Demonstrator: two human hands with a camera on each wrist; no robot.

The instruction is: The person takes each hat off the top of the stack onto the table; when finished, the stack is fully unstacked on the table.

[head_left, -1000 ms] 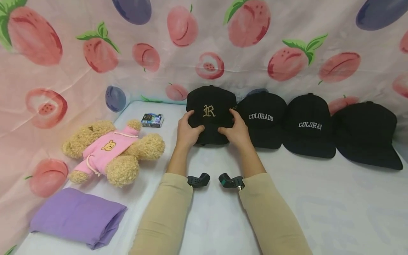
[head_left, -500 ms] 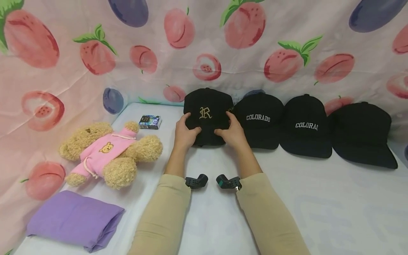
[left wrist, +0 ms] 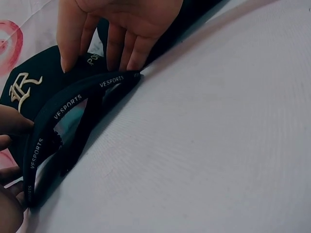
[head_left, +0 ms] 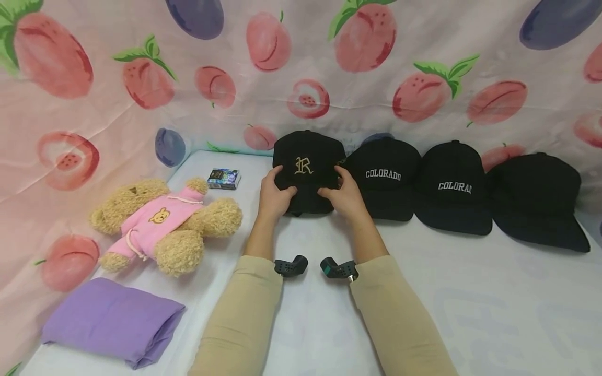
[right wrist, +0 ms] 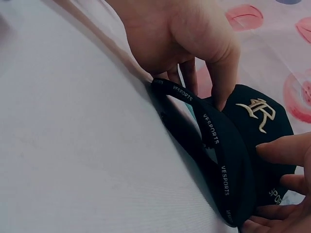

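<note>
A black baseball cap (head_left: pixel 308 149) with a gold letter R on its front is held between both hands in the head view. My left hand (head_left: pixel 274 194) grips its left side, thumb toward the brim. My right hand (head_left: pixel 347 193) does the same on the right side, beside a black cap (head_left: pixel 384 190) lettered COLORADO. Both wrist views show a band (left wrist: pixel 68 107) printed VESPORTS along the curved lower edge of the held cap, with an opening behind it. White side lettering (right wrist: pixel 275 195) shows close to the right hand's fingers.
Another COLORADO cap (head_left: pixel 453 203) and a black cap without visible lettering (head_left: pixel 536 201) continue the row rightward. Leftward lie a teddy bear (head_left: pixel 160 214) in a pink top, a small patterned box (head_left: pixel 224 178) and a folded purple cloth (head_left: pixel 110 321). Fruit-print fabric (head_left: pixel 235 47) hangs behind the white surface (head_left: pixel 310 324).
The cap with the gold R has shifted very slightly left and lower with both hands on it. The other things keep their places; the head view wavers a little.
</note>
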